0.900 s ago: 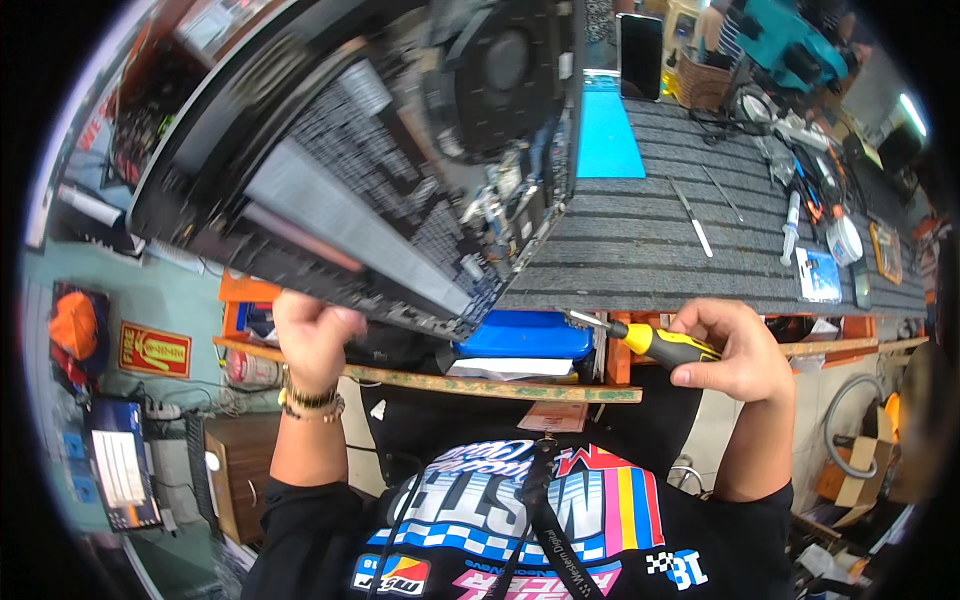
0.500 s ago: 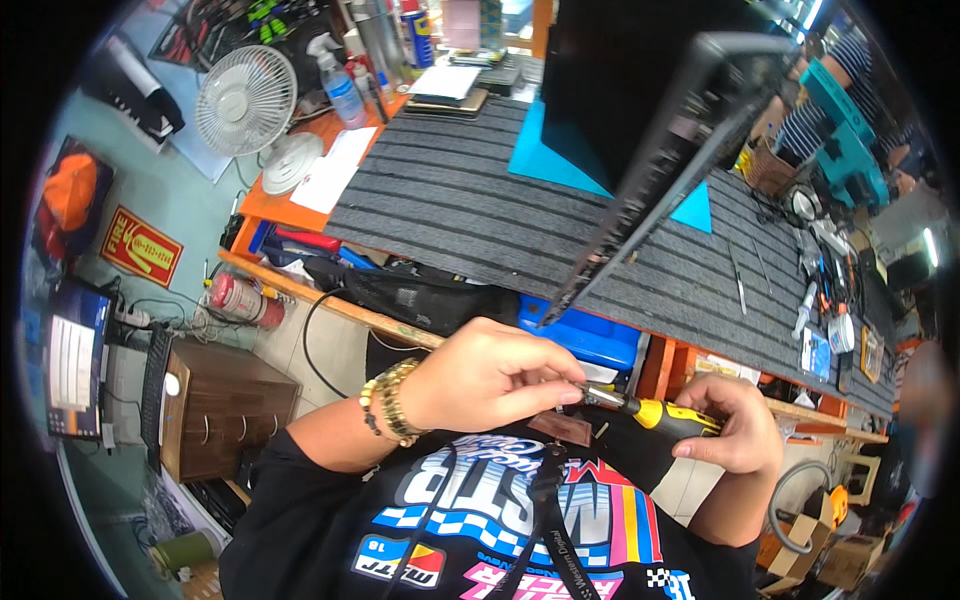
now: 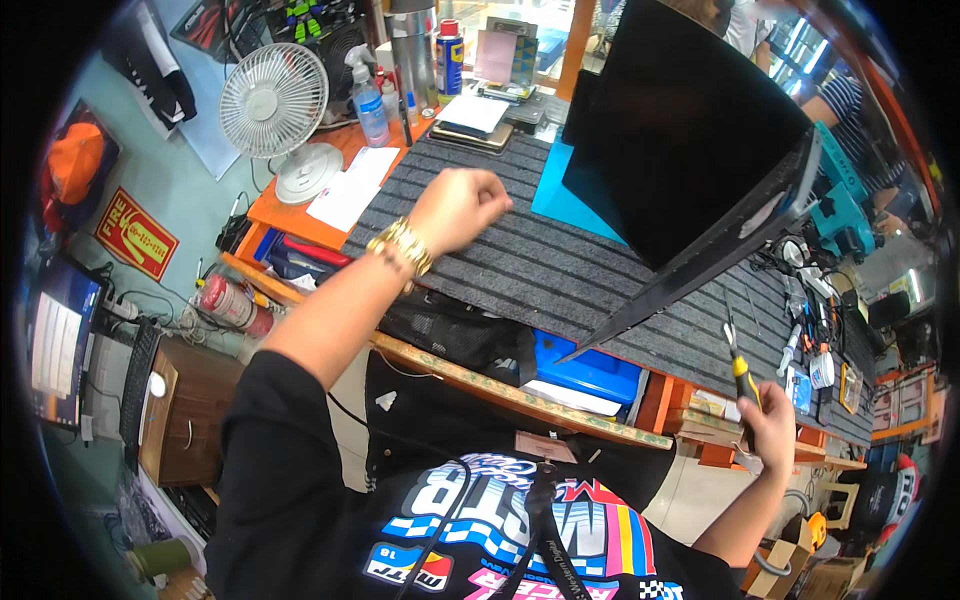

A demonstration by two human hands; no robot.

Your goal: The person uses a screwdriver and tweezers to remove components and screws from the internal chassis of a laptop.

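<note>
My left hand (image 3: 458,212) hovers over the left part of the grey striped mat (image 3: 500,290), its fingers curled into a closed pinch. Whatever those fingertips hold, if anything, is too small to make out. At the bench's front edge on the right, my right hand (image 3: 770,432) grips yellow-and-black pliers (image 3: 741,374) by the handle, with the slim metal jaws pointing away from me. Between the hands, a large black flat panel (image 3: 690,140), like a screen, stands tilted on the mat with its thin edge toward me. A blue sheet (image 3: 572,208) lies partly beneath it.
At the back left are a white fan (image 3: 275,100), a spray bottle (image 3: 369,105) and stacked papers (image 3: 470,115). Cables and small tools (image 3: 810,330) crowd the right side. Below the bench top, an open drawer holds a blue case (image 3: 585,365). A person in a striped sleeve (image 3: 850,105) is beyond.
My hands, earlier close together at the pliers' tip before my chest, have parted. The left moved up and left over the mat; the right moved right with the pliers, now pointing forward.
</note>
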